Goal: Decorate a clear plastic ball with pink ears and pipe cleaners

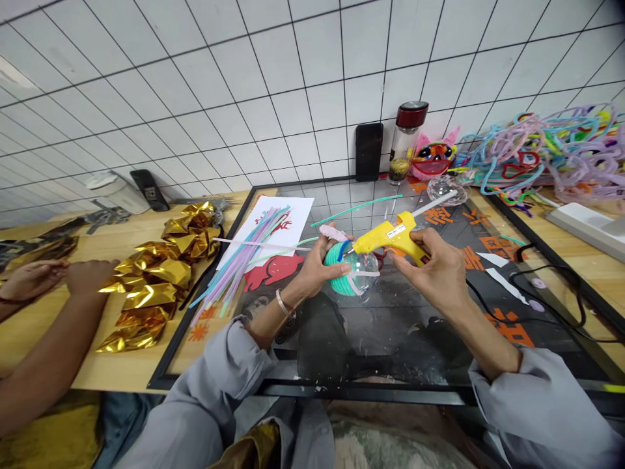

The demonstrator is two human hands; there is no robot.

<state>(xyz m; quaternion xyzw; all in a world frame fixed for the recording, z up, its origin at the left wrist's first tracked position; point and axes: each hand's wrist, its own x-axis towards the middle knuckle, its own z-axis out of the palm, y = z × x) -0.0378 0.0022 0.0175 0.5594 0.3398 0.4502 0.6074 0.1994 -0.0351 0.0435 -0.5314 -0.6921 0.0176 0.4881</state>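
Note:
My left hand (317,266) is closed around a clear plastic ball (364,264) partly wrapped in turquoise pipe cleaner (342,280), with a blue strip along its top edge. A pale pink fuzzy piece (332,232) shows just above my left fingers. In my right hand (434,267) is a yellow hot glue gun (390,234), a white glue stick (434,203) poking out of its back end. The gun's nozzle points left, right at the blue strip; whether it touches cannot be told.
Pipe cleaners (244,257) lie over white paper (297,212) at left, near gold foil (161,267). A co-worker's arms (53,332) rest farther left. Behind stand a phone (368,151) and glass bottle (401,146). At right are tangled pipe cleaners (527,156), a black cord (541,316) and a power strip (590,228).

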